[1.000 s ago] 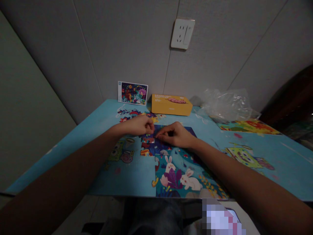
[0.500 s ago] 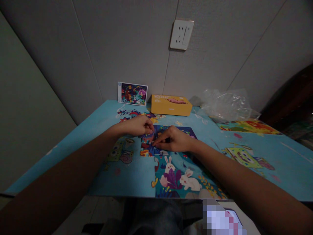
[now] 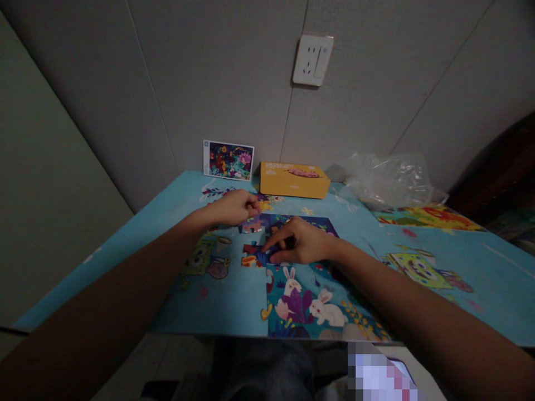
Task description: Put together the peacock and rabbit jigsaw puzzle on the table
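My left hand [image 3: 240,207] is closed in a pinch on a purple-pink puzzle piece [image 3: 251,224], partly hidden under the fingers. My right hand [image 3: 301,240] bends over the left part of the puzzle. Its thumb and index finger press on a dark blue puzzle piece [image 3: 262,257], the fingertips slightly apart and the other fingers curled. The joined puzzle [image 3: 307,301], with white rabbits and purple leaves, lies flat at the table's front edge. A gap shows blue tabletop between the purple-pink piece and the pieces below it.
Loose puzzle pieces [image 3: 215,193] lie behind my left hand. At the back, a picture card [image 3: 229,160] leans on the wall beside a yellow box [image 3: 295,180]. A clear plastic bag [image 3: 388,181] and an orange-yellow picture sheet [image 3: 430,217] are at the right.
My left hand has moved slightly away from me with the purple-pink piece, opening a gap above the lower pieces. The right thumb and index finger have spread a little.
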Action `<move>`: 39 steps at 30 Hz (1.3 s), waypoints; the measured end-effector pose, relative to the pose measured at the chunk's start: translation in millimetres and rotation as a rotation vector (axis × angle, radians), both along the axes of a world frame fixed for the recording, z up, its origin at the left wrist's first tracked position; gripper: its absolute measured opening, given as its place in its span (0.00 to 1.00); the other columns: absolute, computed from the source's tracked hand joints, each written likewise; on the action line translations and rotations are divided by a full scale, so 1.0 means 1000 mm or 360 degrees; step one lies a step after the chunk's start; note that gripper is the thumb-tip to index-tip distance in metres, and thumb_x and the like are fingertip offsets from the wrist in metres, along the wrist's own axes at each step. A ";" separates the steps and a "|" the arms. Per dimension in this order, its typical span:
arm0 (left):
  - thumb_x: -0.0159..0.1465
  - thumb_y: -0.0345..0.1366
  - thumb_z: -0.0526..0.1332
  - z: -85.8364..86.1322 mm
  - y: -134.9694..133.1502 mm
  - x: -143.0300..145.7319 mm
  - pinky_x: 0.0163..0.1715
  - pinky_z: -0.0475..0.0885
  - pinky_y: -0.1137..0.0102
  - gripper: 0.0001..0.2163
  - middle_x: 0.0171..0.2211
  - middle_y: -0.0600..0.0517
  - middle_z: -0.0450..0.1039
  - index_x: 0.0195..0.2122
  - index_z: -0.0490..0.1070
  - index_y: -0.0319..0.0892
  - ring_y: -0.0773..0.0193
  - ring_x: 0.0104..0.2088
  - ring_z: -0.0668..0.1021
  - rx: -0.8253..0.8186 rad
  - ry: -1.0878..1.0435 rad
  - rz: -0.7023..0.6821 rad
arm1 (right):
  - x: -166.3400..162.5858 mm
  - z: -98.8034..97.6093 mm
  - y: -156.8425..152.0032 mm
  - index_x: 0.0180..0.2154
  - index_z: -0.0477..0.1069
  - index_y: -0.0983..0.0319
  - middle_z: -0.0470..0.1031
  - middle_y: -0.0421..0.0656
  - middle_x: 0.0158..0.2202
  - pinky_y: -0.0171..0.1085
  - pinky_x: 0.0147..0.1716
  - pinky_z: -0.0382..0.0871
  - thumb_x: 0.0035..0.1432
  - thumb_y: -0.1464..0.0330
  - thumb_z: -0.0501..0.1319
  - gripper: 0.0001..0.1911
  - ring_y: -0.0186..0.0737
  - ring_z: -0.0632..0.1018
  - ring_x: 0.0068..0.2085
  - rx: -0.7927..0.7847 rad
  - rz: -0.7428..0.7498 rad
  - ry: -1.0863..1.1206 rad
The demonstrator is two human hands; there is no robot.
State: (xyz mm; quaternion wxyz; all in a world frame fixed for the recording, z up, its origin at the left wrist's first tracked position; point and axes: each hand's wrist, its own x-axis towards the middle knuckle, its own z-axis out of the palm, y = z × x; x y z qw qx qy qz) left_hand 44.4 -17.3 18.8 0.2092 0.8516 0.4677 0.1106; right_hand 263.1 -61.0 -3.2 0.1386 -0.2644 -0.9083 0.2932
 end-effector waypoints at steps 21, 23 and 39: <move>0.56 0.34 0.60 0.011 -0.010 -0.005 0.30 0.64 0.74 0.05 0.25 0.53 0.73 0.28 0.74 0.39 0.67 0.26 0.71 -0.0440 -0.0052 -0.0430 | 0.001 0.001 -0.001 0.34 0.79 0.66 0.66 0.35 0.19 0.30 0.23 0.57 0.50 0.71 0.65 0.07 0.28 0.66 0.21 -0.0026 -0.0072 0.0018; 0.56 0.36 0.62 0.014 -0.013 -0.007 0.28 0.64 0.75 0.06 0.23 0.54 0.74 0.28 0.75 0.40 0.68 0.25 0.72 -0.0679 -0.0052 -0.0607 | 0.001 0.000 -0.001 0.32 0.79 0.66 0.67 0.36 0.19 0.30 0.22 0.57 0.50 0.71 0.65 0.07 0.28 0.65 0.21 -0.0050 -0.0043 0.0033; 0.56 0.30 0.64 0.016 -0.018 -0.007 0.27 0.66 0.76 0.10 0.29 0.53 0.79 0.38 0.82 0.43 0.68 0.27 0.75 -0.0931 0.0082 -0.0833 | 0.002 0.001 0.000 0.34 0.80 0.68 0.64 0.35 0.19 0.28 0.21 0.57 0.50 0.71 0.66 0.08 0.27 0.64 0.21 -0.0168 0.0068 0.0046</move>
